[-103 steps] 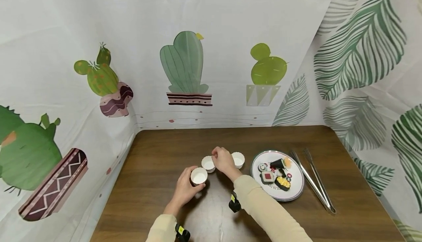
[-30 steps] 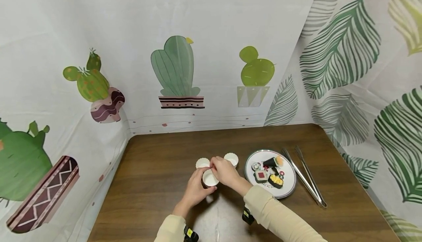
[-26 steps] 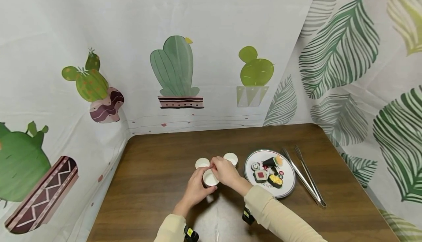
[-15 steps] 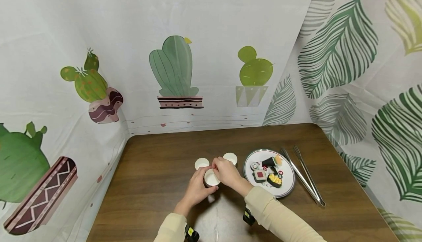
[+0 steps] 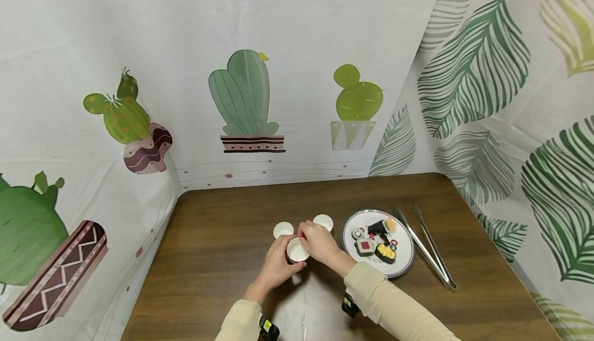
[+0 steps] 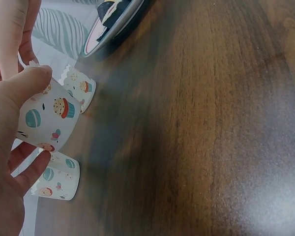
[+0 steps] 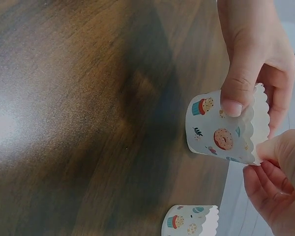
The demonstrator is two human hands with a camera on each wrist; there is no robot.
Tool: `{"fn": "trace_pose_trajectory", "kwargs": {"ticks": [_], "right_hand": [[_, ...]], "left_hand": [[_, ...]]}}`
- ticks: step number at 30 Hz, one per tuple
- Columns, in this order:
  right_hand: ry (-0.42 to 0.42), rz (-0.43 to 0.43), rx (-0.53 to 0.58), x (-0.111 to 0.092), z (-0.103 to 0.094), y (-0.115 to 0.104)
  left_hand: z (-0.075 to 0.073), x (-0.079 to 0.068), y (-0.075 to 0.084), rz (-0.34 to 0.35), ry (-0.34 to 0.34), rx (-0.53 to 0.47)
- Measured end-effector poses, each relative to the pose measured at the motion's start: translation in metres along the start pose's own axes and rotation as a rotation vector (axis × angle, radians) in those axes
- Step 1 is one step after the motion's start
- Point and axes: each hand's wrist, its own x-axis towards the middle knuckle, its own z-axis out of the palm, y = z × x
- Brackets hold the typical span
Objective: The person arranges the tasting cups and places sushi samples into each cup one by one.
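Observation:
My left hand (image 5: 275, 266) holds a white paper baking cup (image 5: 297, 250), thumb and fingers on opposite sides of it. Its scalloped rim faces up, and printed cupcakes and a doughnut show on the wall in the right wrist view. On the far right part of that rim, my right hand (image 5: 321, 243) pinches the paper between thumb and fingers. Just beyond the hands stand two more baking cups of the same kind, a left one (image 5: 282, 229) and a right one (image 5: 324, 222). The left wrist view shows the held cup (image 6: 46, 118) overlapping both others.
Right of the hands is a round white plate (image 5: 402, 264) with a dark-lined rim, bearing several sushi pieces (image 5: 386, 253). Metal tongs (image 5: 433, 258) lie spread beside it. The brown wooden table (image 5: 209, 238) meets a printed cloth backdrop (image 5: 306, 72).
Over the earlier seconds my left hand brought the cup rightward to my right hand, which took its rim in a pinch. During the last second hands and cup have hardly moved.

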Motion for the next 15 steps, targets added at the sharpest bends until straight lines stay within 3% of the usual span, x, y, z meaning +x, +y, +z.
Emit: {"fn": "trace_pose_trajectory", "kwargs": {"ticks": [15], "right_hand": [[-0.001, 0.001, 0.026, 0.0015, -0.0062, -0.0016]], "left_hand": [[-0.0009, -0.0005, 0.0006, -0.01, -0.001, 0.012]]}}
